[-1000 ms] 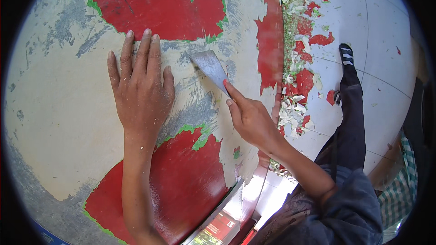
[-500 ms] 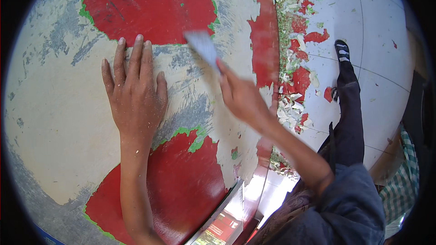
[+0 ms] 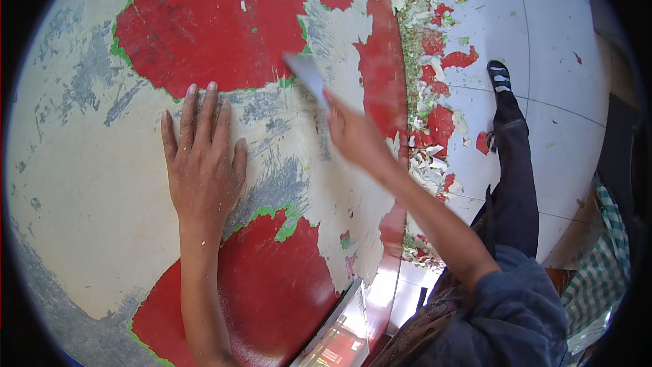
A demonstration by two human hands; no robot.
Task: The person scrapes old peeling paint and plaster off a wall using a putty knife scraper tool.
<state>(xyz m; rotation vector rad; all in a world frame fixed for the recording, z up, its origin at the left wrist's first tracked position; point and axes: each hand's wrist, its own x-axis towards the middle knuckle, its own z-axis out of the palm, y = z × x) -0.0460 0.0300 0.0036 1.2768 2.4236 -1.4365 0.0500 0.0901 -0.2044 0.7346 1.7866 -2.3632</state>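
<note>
My left hand lies flat with fingers spread on a painted panel, its fingertips at the lower edge of a large red paint patch. In my right hand I grip the handle of a scraper. Its metal blade is blurred by motion and points up and left over the red patch's lower right edge. Cream and grey layers show where the red is gone, with a thin green rim along the paint. A second red patch lies below, partly behind my left forearm. The scraper's handle is mostly hidden in my fist.
Along the panel's right edge, red, cream and green paint flakes litter the white tiled floor. My leg and sandaled foot stand on the tiles. A green checked cloth is at lower right.
The view has shifted, so the panel's upper part sits lower and further left. Relative to the red edge, the scraper blade is slightly higher. My left hand stays flat at the edge.
</note>
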